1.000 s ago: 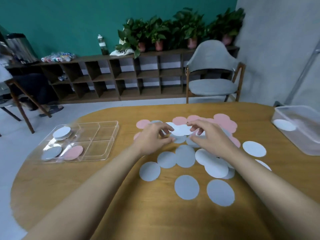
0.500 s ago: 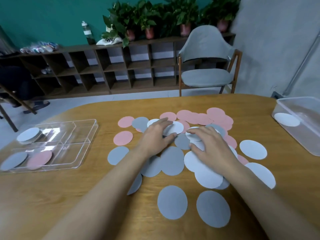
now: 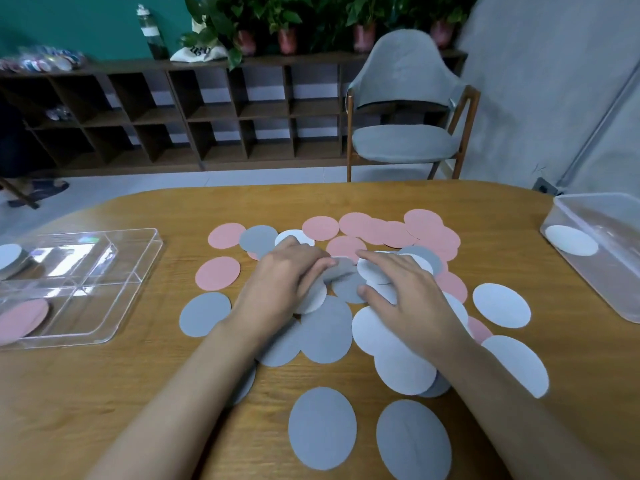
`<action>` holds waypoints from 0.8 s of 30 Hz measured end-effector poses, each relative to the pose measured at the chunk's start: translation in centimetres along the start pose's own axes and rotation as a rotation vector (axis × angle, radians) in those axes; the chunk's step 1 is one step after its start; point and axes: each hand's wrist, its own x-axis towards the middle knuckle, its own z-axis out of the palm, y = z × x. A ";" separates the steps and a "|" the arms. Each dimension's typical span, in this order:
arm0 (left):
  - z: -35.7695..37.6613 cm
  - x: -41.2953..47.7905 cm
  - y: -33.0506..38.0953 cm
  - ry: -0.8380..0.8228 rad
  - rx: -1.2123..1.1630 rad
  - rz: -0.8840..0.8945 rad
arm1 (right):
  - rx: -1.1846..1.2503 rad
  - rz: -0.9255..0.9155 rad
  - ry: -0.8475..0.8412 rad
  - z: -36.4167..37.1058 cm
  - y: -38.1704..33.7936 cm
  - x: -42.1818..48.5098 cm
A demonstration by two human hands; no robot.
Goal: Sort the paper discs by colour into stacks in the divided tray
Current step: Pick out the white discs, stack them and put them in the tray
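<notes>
**Both hands on the loose discs, right of the divided tray**

The clear divided tray (image 3: 136,284) sits on the wooden table (image 3: 104,393). A white disc (image 3: 8,256) lies in its far compartment at the picture's edge. A pink disc (image 3: 20,320) lies in a nearer one.

To the right of the tray, the unsorted paper discs overlap in a loose spread. The pink discs (image 3: 374,230) are mostly on the side away from the person. The grey discs (image 3: 325,330) are mostly on the near side, and the white discs (image 3: 500,305) lie farthest from the tray.

The left hand (image 3: 284,289) rests on the middle of this spread, on the side nearer the tray. Its fingers are bent over a small grey disc (image 3: 343,270) and a white one under the palm. Blur hides whether it actually grips either.

The right hand (image 3: 405,292) lies just beyond it, palm down. Its fingers are straight and spread flat on white discs, and its thumb touches a grey one.

Much farther right of the tray, a clear plastic box (image 3: 609,271) stands at the table's edge with one white disc (image 3: 571,240) inside.
</notes>
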 end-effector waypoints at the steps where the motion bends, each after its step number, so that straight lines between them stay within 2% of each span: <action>1: -0.2 0.2 0.3 0.061 -0.039 0.003 | 0.037 0.002 0.006 0.0 -0.2 0.0; 4: -0.3 0.2 1.0 0.123 -0.139 -0.025 | 0.198 0.032 0.038 0.0 -0.9 -0.2; 6: 0.0 -0.1 1.2 0.080 -0.206 -0.064 | 0.301 0.084 0.074 -0.1 -1.2 -0.2; 9: -0.4 -0.5 0.5 -0.011 -0.249 -0.134 | 0.298 0.135 0.099 0.1 -1.3 -0.2; 13: -1.8 -2.2 -1.6 -0.196 -0.031 -0.218 | 0.288 0.184 0.130 0.1 -1.4 -0.4; 15: -2.4 -3.1 -2.0 -0.262 0.006 -0.264 | 0.288 0.196 0.145 0.1 -1.4 -0.4; 20: -2.8 -3.0 -1.5 -0.250 -0.040 -0.284 | 0.302 0.217 0.149 0.1 -1.7 -0.5; 24: -3.0 -2.8 -1.4 -0.217 -0.169 -0.330 | 0.308 0.228 0.154 -0.1 -2.0 -0.6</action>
